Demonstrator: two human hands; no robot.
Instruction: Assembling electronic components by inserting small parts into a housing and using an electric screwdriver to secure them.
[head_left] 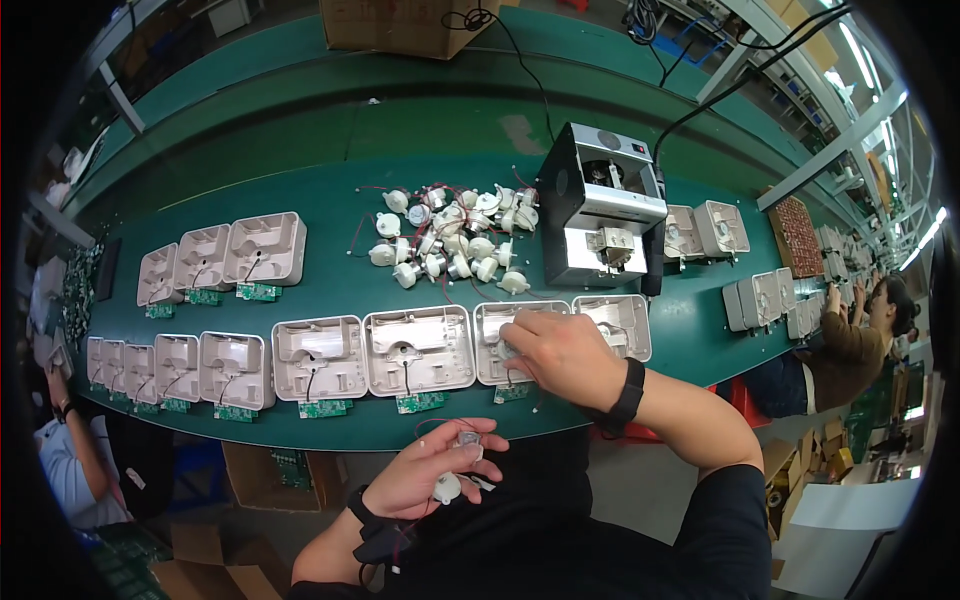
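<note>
2 small round parts (pixel 446 488) lie in the left hand (pixel 428 466), its fingers loosely curled around them, beside the green table (pixel 335 255). The right hand (pixel 560 352) reaches into a pale housing (pixel 487 322), fingertips bunched together; whether they grip something, I cannot tell.
</note>
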